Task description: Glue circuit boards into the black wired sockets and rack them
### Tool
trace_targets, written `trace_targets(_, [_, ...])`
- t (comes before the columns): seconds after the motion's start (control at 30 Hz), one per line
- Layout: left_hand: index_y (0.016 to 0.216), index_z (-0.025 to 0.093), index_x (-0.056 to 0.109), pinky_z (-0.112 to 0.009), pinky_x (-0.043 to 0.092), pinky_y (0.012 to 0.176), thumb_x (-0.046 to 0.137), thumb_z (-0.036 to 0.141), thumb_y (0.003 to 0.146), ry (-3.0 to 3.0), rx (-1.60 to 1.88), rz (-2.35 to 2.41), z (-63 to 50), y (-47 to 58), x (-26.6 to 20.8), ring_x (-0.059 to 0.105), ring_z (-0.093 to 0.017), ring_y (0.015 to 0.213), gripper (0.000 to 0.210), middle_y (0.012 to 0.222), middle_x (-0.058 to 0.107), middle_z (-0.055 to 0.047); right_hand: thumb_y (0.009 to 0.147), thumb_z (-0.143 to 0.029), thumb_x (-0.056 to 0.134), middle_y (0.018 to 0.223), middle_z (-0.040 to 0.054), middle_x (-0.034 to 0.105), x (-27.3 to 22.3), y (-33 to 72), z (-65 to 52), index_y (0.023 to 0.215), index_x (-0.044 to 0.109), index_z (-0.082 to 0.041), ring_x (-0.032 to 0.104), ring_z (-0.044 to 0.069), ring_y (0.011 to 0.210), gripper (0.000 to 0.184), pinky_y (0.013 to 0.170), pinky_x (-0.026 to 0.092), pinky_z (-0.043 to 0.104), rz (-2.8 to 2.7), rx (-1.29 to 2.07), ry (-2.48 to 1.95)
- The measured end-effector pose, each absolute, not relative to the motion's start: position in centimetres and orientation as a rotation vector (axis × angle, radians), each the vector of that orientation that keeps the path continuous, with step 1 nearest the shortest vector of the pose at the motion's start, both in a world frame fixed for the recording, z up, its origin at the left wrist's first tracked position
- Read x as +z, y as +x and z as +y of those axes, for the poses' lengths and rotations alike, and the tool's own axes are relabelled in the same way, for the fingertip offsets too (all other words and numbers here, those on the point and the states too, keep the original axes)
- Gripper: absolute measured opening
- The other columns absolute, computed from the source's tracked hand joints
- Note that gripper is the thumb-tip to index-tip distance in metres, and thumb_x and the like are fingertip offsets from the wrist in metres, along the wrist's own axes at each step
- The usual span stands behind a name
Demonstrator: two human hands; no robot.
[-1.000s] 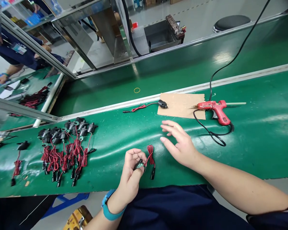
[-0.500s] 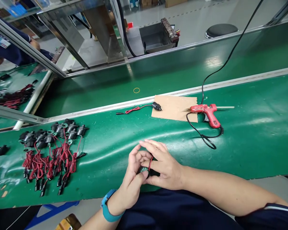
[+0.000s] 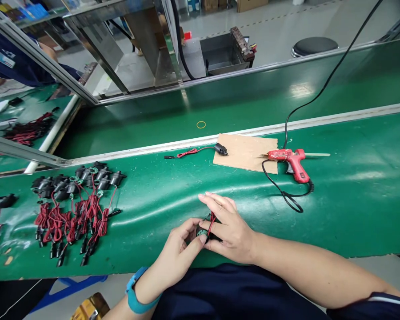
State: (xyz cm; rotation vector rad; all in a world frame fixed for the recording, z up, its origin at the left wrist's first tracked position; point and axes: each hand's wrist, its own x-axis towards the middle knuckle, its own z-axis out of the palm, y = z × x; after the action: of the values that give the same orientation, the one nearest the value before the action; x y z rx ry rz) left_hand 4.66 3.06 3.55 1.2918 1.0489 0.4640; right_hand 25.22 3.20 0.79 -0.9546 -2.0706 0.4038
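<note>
The right hand (image 3: 232, 232), apart a second ago, now joins the left hand (image 3: 177, 252) at the black part (image 3: 202, 232) over the table (image 3: 146, 235), left fingers (image 3: 188, 226) pinching it, right fingers (image 3: 216, 228) against its red wire (image 3: 211, 223), grip unclear.

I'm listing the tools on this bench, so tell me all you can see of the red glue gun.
The red, plastic-looking glue gun lies on its side on the glossy green worktop, its metallic nozzle pointing left in the picture over the tan cardboard sheet. A grey trigger sits ahead of the handle; a pale stick protrudes behind. A black cable leaves the handle's base.
</note>
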Motion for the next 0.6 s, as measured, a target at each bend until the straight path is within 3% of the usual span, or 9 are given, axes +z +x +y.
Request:
trace_targets(0.13, [0.117, 0.018, 0.065, -0.029, 0.051, 0.065, 0.063, 0.040, 0.097, 1.160, 0.459, 0.995, 3.0, 4.9, 3.2, 0.060, -0.014, 0.068, 0.030, 0.088, 0.064, -0.004, 0.094, -0.032, 0.069, 0.156, 0.0242, 0.043, 0.8, 25.4, 3.1, 0.113, 0.070, -0.016, 0.037, 0.038, 0.147, 0.025, 0.108, 0.043, 0.061, -2.123, 0.412, -0.911])
trace_targets(0.33, [0.105, 0.015, 0.066, -0.029, 0.051, 0.067, 0.071, 0.044, 0.090, 1.030, 0.558, 0.916, 2.0, 5.0, 2.6, 0.056, -0.012, 0.067, 0.034, 0.084, 0.060, -0.003, 0.094, -0.027, 0.069, 0.158, 0.0245, 0.040, 0.1, 25.4, 2.8, 0.119, 0.068, -0.017, 0.038, 0.041, 0.145, 0.027, 0.104, 0.045, 0.064, -2.202, 0.398, -0.856])
trace_targets(0.47, [0.103, 0.014, 0.066, -0.026, 0.047, 0.064, 0.074, 0.048, 0.087, 0.990, 0.664, 0.923, 0.9, 4.9, 2.0, 0.053, -0.011, 0.063, 0.038, 0.078, 0.058, -0.001, 0.092, -0.034, 0.073, 0.159, 0.0225, 0.041, -0.6, 25.1, 2.7, 0.124, 0.068, -0.022, 0.042, 0.043, 0.143, 0.034, 0.101, 0.046, 0.065, -2.222, 0.365, -0.808])
trace_targets(0.6, [0.107, 0.014, 0.068, -0.024, 0.045, 0.061, 0.076, 0.048, 0.086, 0.978, 0.744, 0.946, -0.7, 4.2, 1.9, 0.054, -0.011, 0.065, 0.040, 0.079, 0.060, -0.002, 0.086, -0.052, 0.078, 0.160, 0.0210, 0.040, -0.4, 25.3, 2.6, 0.127, 0.066, -0.026, 0.043, 0.044, 0.142, 0.051, 0.103, 0.046, 0.066, -2.171, 0.390, -0.685])
